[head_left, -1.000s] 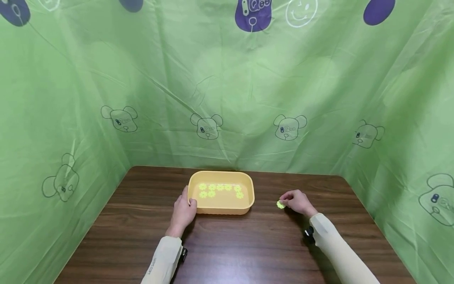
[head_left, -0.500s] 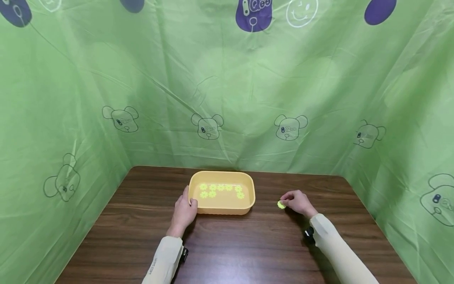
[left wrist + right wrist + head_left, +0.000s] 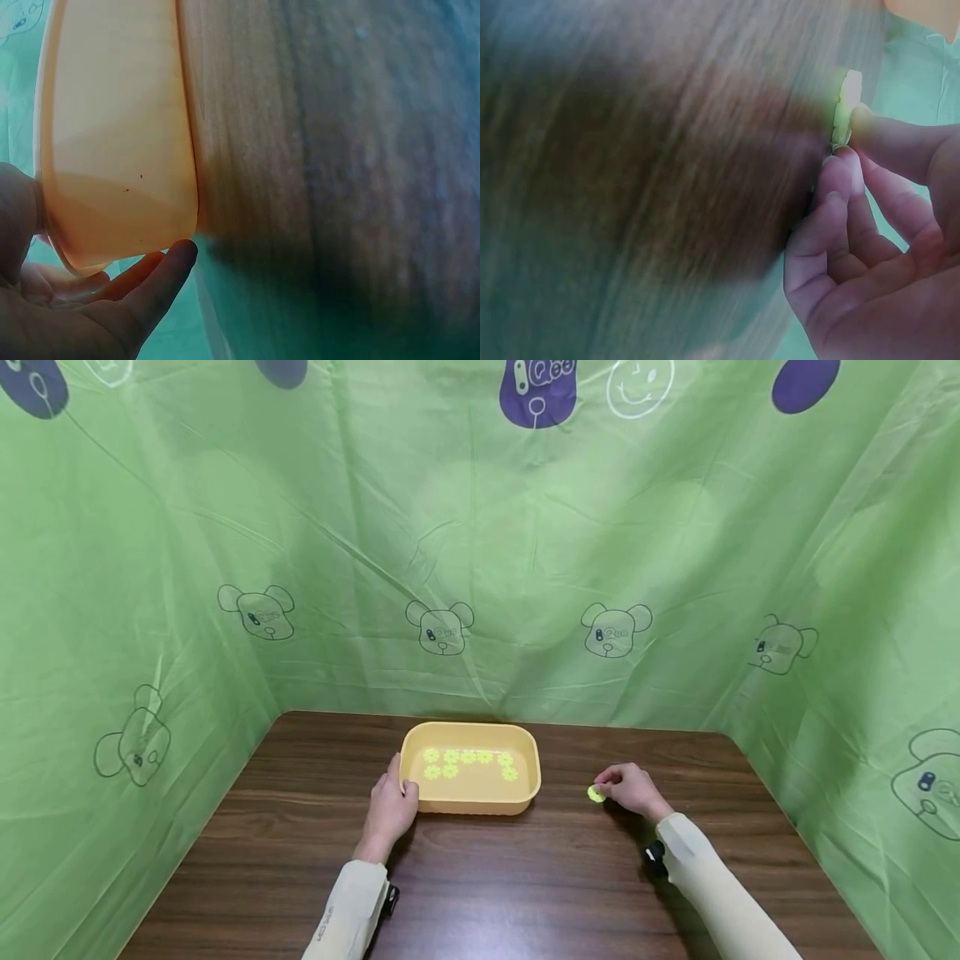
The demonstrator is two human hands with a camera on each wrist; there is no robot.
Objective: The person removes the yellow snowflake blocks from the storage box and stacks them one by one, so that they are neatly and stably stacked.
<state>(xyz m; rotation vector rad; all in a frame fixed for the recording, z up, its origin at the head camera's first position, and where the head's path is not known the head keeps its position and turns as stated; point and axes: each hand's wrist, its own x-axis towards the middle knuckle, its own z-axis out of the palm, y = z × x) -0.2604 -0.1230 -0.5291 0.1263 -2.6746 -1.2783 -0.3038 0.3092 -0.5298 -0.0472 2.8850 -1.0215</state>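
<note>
A yellow rectangular plastic tub (image 3: 472, 807) stands toward the back of the table, with several flat, bright yellow-green flower-shaped pieces lying inside. My left hand (image 3: 388, 810) grips the tub's near left corner, thumb over the rim; the left wrist view shows its fingers (image 3: 161, 285) curled round the lower edge of the tub's side (image 3: 120, 120). Off to the tub's right, my right hand (image 3: 632, 789) pinches one more yellow-green flower-shaped piece (image 3: 596, 794) low over the wood. Seen from the right wrist, this piece (image 3: 847, 105) stands edge-on at the thumb and fingertips.
The dark wood-grain table (image 3: 480, 885) spreads in front of both arms. Green printed fabric (image 3: 525, 668) hangs behind it and along both sides. Each forearm wears a cream sleeve with a dark wrist device, the right one (image 3: 655, 857) being close above the table.
</note>
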